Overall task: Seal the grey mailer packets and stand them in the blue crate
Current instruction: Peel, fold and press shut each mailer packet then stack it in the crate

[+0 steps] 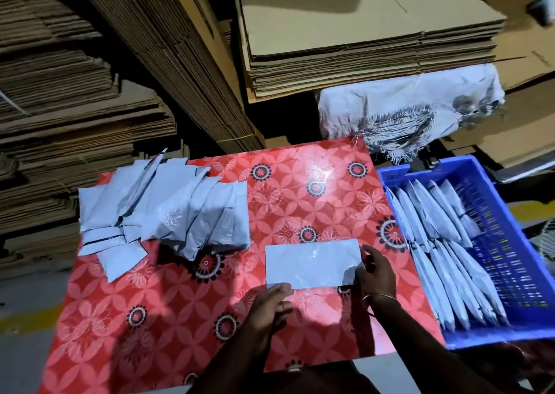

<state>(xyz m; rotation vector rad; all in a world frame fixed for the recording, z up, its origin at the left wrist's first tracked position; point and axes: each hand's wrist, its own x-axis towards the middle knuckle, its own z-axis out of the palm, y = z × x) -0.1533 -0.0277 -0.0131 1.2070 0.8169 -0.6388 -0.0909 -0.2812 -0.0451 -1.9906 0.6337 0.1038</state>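
Stacked brown corrugated cardboard sheets (369,33) fill the dim background behind a table covered with a glossy red floral-patterned cloth (186,312). On that cloth, near the front edge, the left hand (271,306) rests its fingertips on the lower left corner of a flat grey rectangular plastic mailer packet (312,263), thumb tucked beneath the edge, so it pinches that corner. The right hand (377,273), a thin metal bangle (380,299) on its wrist, curls its fingers around the packet's right short end and grips it. The packet lies flat with its long axis running left to right across the table, one short end toward each hand. To the left and farther back, a loose heap of grey mailer packets (168,207) sprawls on the cloth, pointing every which way. Just beside the table on the right stands a blue perforated plastic crate (507,243), holding two rows of grey packets (444,249) set on edge and leaning. Behind the crate sits a frayed white woven sack (411,108).
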